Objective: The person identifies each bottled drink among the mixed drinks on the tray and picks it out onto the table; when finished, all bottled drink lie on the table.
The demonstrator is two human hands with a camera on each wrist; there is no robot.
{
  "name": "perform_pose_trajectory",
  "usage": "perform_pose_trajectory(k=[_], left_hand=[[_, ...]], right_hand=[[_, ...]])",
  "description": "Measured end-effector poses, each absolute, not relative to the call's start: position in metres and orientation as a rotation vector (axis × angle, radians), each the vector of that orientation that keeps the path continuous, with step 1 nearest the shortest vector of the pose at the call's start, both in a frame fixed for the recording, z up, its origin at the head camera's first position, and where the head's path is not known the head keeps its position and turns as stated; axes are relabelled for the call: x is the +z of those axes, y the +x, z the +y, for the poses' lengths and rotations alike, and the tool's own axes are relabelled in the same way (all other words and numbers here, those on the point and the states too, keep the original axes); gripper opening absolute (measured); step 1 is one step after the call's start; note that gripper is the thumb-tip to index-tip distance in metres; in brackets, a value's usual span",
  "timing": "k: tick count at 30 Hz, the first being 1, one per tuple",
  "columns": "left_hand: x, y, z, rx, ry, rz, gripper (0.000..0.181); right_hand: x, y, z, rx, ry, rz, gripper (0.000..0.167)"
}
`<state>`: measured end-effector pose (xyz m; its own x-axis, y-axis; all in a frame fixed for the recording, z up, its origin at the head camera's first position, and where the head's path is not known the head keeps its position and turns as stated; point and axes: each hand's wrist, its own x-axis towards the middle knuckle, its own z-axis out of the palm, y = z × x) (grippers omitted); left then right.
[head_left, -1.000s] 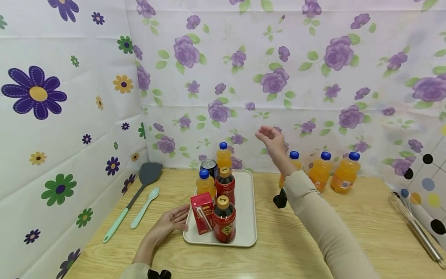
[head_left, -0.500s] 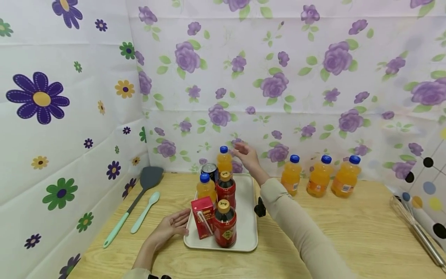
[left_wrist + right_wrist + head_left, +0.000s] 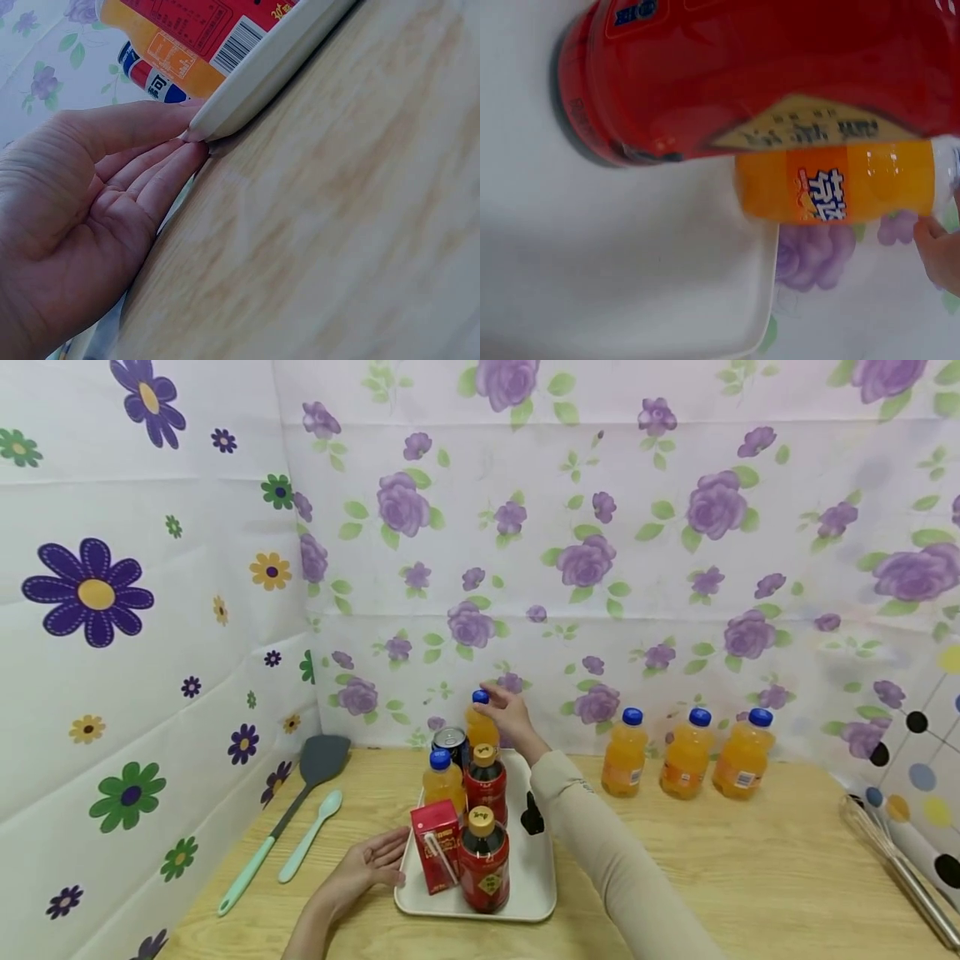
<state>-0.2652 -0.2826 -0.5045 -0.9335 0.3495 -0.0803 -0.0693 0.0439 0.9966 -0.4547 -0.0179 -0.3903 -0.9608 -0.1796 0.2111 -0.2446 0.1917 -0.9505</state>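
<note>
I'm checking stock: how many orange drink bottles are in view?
5: back one and nearer one on the tray; left one, middle one and right one on the table at right.

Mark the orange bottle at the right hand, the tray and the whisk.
Orange bottle (image 3: 831, 184): right wrist view, on its label.
Tray (image 3: 529, 872): head view, on its bare floor, right side.
Whisk (image 3: 918, 892): head view, on its handle.

On my tray, the orange bottle by the far edge reads 芬达. Near the left edge I make out 可 on the can and "30+" beside a barcode on the red carton.
</note>
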Motion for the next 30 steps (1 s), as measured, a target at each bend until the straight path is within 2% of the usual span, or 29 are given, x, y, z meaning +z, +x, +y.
perform_pose_trajectory(k=[16,30], left_hand=[[-0.505,-0.265,-0.291,1.965,0.292,2.048,0.083],[-0.506,-0.264,-0.283,1.960,0.282,2.026,0.082]], right_hand=[[-0.386,-0.446,-0.024,1.704,0.334,-2.440,0.046],[-0.390,-0.433,0.000,1.991,0.121,-2.320,0.042]])
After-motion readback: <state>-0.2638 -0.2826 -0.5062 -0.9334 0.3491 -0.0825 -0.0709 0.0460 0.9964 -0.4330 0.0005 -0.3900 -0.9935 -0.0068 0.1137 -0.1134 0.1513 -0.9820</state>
